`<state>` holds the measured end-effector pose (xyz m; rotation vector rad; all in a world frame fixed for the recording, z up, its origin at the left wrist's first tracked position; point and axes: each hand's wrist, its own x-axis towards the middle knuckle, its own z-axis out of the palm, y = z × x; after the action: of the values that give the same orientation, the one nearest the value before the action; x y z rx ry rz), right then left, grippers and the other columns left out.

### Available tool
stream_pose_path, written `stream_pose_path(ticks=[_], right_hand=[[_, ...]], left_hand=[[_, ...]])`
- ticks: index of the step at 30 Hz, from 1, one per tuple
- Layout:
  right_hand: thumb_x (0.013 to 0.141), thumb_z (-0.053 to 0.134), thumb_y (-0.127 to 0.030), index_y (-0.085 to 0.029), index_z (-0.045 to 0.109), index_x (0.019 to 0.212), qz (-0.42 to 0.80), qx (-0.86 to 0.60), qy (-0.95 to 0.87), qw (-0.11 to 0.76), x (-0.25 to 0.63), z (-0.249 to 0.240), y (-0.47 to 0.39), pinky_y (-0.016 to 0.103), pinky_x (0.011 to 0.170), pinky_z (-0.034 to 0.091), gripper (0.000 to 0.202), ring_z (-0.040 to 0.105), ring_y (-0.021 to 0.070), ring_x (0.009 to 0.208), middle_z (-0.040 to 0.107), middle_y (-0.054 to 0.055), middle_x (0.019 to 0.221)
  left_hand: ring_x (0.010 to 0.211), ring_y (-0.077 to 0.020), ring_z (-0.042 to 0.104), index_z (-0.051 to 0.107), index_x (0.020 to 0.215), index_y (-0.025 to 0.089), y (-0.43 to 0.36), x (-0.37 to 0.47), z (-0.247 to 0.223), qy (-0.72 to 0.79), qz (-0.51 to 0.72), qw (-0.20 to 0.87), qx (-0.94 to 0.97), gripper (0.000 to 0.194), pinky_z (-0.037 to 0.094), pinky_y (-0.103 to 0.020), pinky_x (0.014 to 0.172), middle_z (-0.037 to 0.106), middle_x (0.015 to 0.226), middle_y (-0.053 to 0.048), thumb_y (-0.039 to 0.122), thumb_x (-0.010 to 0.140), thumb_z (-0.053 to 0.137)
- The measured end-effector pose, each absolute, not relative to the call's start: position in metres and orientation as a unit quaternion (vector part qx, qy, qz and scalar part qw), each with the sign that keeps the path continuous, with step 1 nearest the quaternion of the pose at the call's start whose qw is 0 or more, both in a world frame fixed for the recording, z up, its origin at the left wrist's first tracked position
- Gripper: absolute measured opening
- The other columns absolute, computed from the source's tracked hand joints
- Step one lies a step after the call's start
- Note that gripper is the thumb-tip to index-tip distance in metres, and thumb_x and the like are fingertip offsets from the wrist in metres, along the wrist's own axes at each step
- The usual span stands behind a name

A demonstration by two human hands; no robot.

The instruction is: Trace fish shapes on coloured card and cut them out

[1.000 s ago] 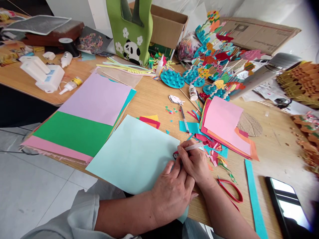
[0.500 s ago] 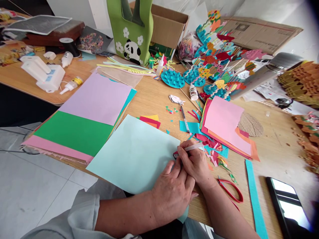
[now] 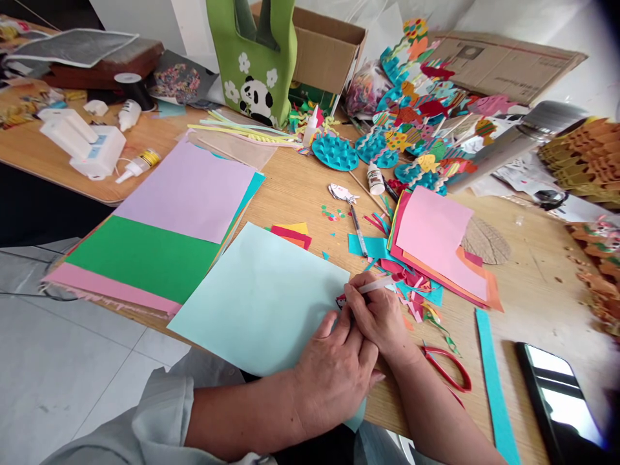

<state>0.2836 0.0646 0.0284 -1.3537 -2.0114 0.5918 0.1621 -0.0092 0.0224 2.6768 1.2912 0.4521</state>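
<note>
A pale blue sheet of paper [image 3: 261, 297] lies at the table's front edge. My left hand [image 3: 336, 368] rests on its right part, fingers stretched out and pressed down, with the palm empty as far as I can see. Close against those fingers, my right hand [image 3: 380, 316] is closed around a pen [image 3: 378, 284] with a whitish barrel and a red end. Beside the right fingertips a small dark and pinkish-red patch [image 3: 341, 301] shows on or over the sheet; most of it is hidden by my fingers.
Red-handled scissors [image 3: 448, 368], a blue strip [image 3: 494, 387] and a phone [image 3: 557, 400] lie to the right. Paper scraps and stacked pink paper [image 3: 433, 239] sit beyond my hands. A fish cutout [image 3: 343, 193] and another pen [image 3: 358, 229] are further back. Coloured sheets [image 3: 145, 252] lie left.
</note>
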Motion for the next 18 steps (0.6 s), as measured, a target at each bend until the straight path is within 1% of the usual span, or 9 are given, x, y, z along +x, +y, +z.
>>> stream_pose_path(ticks=[4, 6, 8, 10, 11, 13, 14, 16, 18], right_hand=[[0.091, 0.048, -0.025, -0.022, 0.049, 0.074, 0.187, -0.511, -0.727, 0.418, 0.284, 0.028, 0.058, 0.028, 0.054, 0.043, 0.018, 0.052, 0.0129, 0.054, 0.056, -0.002, 0.062], [0.091, 0.05, -0.025, -0.023, 0.049, 0.074, 0.156, -0.514, -0.701, 0.47, 0.284, 0.027, 0.055, 0.028, 0.053, 0.042, 0.017, 0.051, 0.0125, 0.053, 0.054, -0.002, 0.061], [0.091, 0.053, -0.026, -0.022, 0.05, 0.077, 0.14, -0.516, -0.669, 0.517, 0.286, 0.025, 0.054, 0.028, 0.052, 0.042, 0.015, 0.05, 0.0118, 0.052, 0.054, -0.003, 0.062], [0.092, 0.053, -0.028, -0.022, 0.054, 0.085, 0.149, -0.524, -0.633, 0.55, 0.288, 0.025, 0.055, 0.027, 0.052, 0.043, 0.01, 0.051, 0.0116, 0.052, 0.056, -0.002, 0.066], [0.092, 0.053, -0.031, -0.021, 0.057, 0.092, 0.161, -0.529, -0.616, 0.561, 0.289, 0.027, 0.056, 0.027, 0.051, 0.044, 0.01, 0.053, 0.0117, 0.052, 0.057, -0.002, 0.068], [0.094, 0.051, -0.035, -0.021, 0.058, 0.107, 0.186, -0.535, -0.59, 0.575, 0.292, 0.036, 0.059, 0.027, 0.051, 0.046, 0.021, 0.056, 0.0121, 0.054, 0.061, 0.0, 0.074], [0.095, 0.049, -0.037, -0.021, 0.057, 0.111, 0.195, -0.534, -0.585, 0.579, 0.294, 0.043, 0.059, 0.027, 0.052, 0.048, 0.024, 0.058, 0.0121, 0.055, 0.063, 0.001, 0.076], [0.097, 0.046, -0.038, -0.022, 0.058, 0.112, 0.206, -0.529, -0.589, 0.575, 0.299, 0.061, 0.057, 0.028, 0.057, 0.051, 0.026, 0.06, 0.0124, 0.058, 0.066, 0.001, 0.078], [0.097, 0.046, -0.038, -0.022, 0.06, 0.108, 0.214, -0.534, -0.609, 0.545, 0.306, 0.078, 0.052, 0.028, 0.064, 0.053, 0.024, 0.064, 0.0139, 0.066, 0.069, 0.002, 0.08]], left_hand=[[0.131, -0.0318, 0.041, 0.045, 0.134, 0.009, -0.009, 0.162, 0.023, 0.433, 0.154, 0.064, 0.886, 0.05, 0.031, -0.045, 0.103, 0.052, 0.136, -0.018, 0.042, 0.096, 0.042], [0.132, -0.0318, 0.041, 0.047, 0.132, 0.008, -0.009, 0.162, 0.023, 0.436, 0.157, 0.062, 0.884, 0.049, 0.031, -0.045, 0.103, 0.052, 0.137, -0.018, 0.042, 0.097, 0.041], [0.133, -0.0316, 0.04, 0.052, 0.126, 0.009, -0.009, 0.162, 0.023, 0.435, 0.161, 0.06, 0.884, 0.045, 0.032, -0.045, 0.103, 0.051, 0.137, -0.017, 0.042, 0.097, 0.041], [0.134, -0.0311, 0.039, 0.056, 0.117, 0.01, -0.009, 0.161, 0.022, 0.434, 0.167, 0.061, 0.883, 0.04, 0.032, -0.045, 0.103, 0.051, 0.138, -0.016, 0.042, 0.097, 0.041], [0.134, -0.0308, 0.039, 0.058, 0.114, 0.011, -0.009, 0.161, 0.022, 0.434, 0.172, 0.062, 0.882, 0.039, 0.032, -0.046, 0.104, 0.051, 0.137, -0.016, 0.042, 0.097, 0.042], [0.134, -0.0301, 0.039, 0.058, 0.112, 0.012, -0.008, 0.159, 0.021, 0.433, 0.181, 0.063, 0.881, 0.037, 0.033, -0.046, 0.104, 0.052, 0.137, -0.015, 0.041, 0.096, 0.043], [0.134, -0.0298, 0.039, 0.058, 0.112, 0.012, -0.008, 0.159, 0.02, 0.432, 0.185, 0.063, 0.88, 0.036, 0.033, -0.047, 0.104, 0.052, 0.137, -0.015, 0.04, 0.096, 0.044], [0.134, -0.0295, 0.039, 0.057, 0.113, 0.012, -0.008, 0.158, 0.019, 0.428, 0.188, 0.06, 0.882, 0.034, 0.035, -0.047, 0.103, 0.052, 0.137, -0.015, 0.039, 0.096, 0.045], [0.134, -0.0294, 0.039, 0.056, 0.113, 0.012, -0.007, 0.157, 0.018, 0.423, 0.187, 0.059, 0.885, 0.033, 0.036, -0.048, 0.103, 0.053, 0.136, -0.016, 0.038, 0.096, 0.046]])
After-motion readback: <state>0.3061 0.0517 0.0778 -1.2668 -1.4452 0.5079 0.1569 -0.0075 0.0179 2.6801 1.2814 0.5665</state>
